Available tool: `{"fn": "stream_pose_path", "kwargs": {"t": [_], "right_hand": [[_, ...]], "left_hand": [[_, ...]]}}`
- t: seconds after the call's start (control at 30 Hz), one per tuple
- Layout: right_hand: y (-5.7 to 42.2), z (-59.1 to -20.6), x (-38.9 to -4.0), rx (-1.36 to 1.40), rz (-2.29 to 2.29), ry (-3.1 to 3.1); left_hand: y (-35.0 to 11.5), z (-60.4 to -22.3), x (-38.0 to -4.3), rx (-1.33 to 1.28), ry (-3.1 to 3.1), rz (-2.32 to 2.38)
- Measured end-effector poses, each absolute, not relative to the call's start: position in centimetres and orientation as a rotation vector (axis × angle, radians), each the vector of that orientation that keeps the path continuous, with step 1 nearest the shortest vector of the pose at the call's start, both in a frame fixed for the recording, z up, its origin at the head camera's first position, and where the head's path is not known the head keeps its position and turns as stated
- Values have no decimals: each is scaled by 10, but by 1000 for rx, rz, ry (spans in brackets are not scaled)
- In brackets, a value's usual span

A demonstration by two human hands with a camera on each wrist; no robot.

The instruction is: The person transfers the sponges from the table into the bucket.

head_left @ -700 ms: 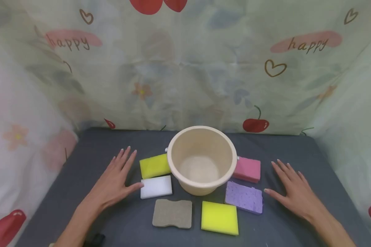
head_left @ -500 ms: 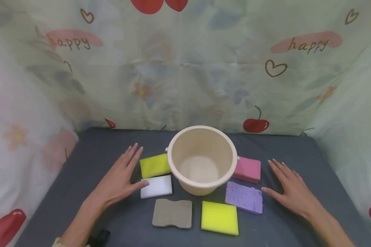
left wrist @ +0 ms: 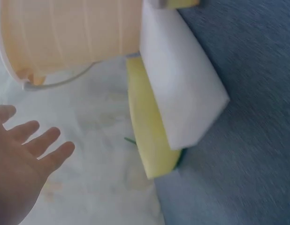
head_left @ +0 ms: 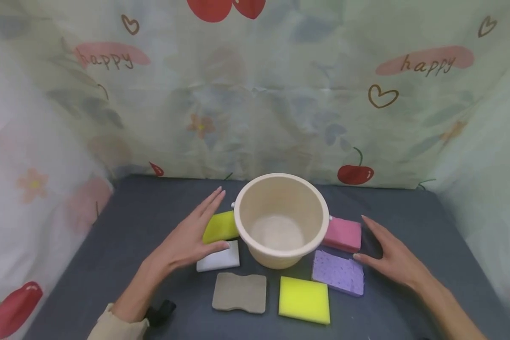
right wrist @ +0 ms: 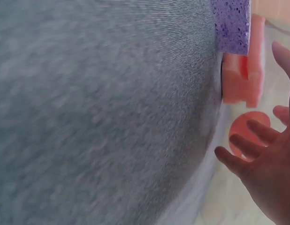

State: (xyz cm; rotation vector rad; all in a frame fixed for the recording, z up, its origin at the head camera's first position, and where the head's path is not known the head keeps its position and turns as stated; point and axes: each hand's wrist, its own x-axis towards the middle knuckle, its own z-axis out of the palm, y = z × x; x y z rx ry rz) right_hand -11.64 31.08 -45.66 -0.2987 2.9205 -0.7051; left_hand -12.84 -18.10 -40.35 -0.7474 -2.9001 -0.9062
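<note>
A cream bucket (head_left: 280, 226) stands upright at the middle of the dark table. My left hand (head_left: 191, 238) hovers left of it, fingers extended and holding nothing, over the edges of a yellow-green sponge (head_left: 221, 226) and a white sponge (head_left: 219, 259). To the bucket's right, my right hand (head_left: 397, 257) is held with fingers loosely straight, beside a pink sponge (head_left: 344, 234) and a purple sponge (head_left: 338, 272). In the left wrist view the left hand (left wrist: 23, 164) is spread near the bucket's wire handle (left wrist: 60, 84). The right wrist view shows the right hand (right wrist: 267, 159) holding nothing.
In front of the bucket lie a grey-brown sponge (head_left: 240, 293) with notched sides and a bright yellow sponge (head_left: 304, 300). A small black object (head_left: 161, 312) sits by the left sleeve (head_left: 119, 326). Printed cloth (head_left: 255, 108) hangs behind and at both sides.
My left hand has moved right and slightly forward, toward the bucket. The right hand has shifted a little left, toward the pink sponge. The view has turned slightly; bucket and sponges stay put.
</note>
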Motion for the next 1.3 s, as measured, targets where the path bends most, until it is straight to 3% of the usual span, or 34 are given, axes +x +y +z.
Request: {"fn": "stream_pose_path", "kwargs": {"t": [0.57,1.3], "right_hand": [[306,-468,-129,-374,-848,2908],[315,-457,-133,-352,-963,2970]], "left_hand": [[-146,-403,-148,-943,-2799,-1118],[-138,-404,-151,-914,-2760,-1401]]}}
